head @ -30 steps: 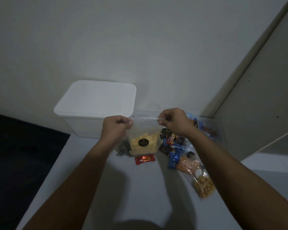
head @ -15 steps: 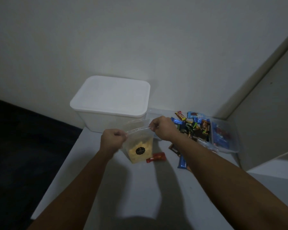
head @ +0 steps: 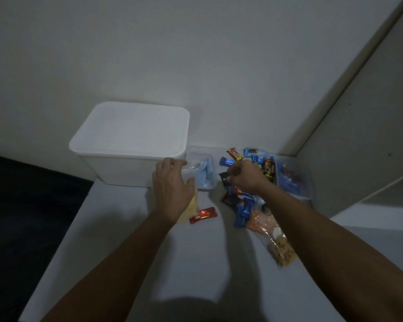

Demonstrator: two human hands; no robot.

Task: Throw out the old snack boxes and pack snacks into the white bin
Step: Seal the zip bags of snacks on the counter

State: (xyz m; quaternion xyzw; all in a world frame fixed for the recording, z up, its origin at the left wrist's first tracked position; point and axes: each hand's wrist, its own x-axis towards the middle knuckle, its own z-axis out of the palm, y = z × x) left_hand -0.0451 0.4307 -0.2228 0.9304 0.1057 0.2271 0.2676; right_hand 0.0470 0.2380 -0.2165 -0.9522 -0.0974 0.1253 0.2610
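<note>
The white bin (head: 128, 131), with its lid on, stands at the back of the white table (head: 126, 263) against the wall. My left hand (head: 172, 189) lies with spread fingers over the clear bag of yellow chips (head: 188, 210), which rests flat on the table by the bin's front right corner. My right hand (head: 244, 175) is curled and pinches a small black wrapped snack (head: 224, 177) above the pile of loose wrapped snacks (head: 263, 163). Two clear snack boxes (head: 201, 169) (head: 293, 180) sit on either side of that pile.
A red wrapped bar (head: 203, 214) lies just right of the chip bag. Blue bars (head: 242, 211) and a clear bag of nuts (head: 275, 240) lie under my right forearm. The table's left edge drops to a dark floor (head: 21, 217). A grey cabinet side (head: 358, 147) stands at right.
Both hands let go of the chip bag's top edge; the bag now lies on the table under my left hand. My right hand moved right and picked a black snack from the pile.
</note>
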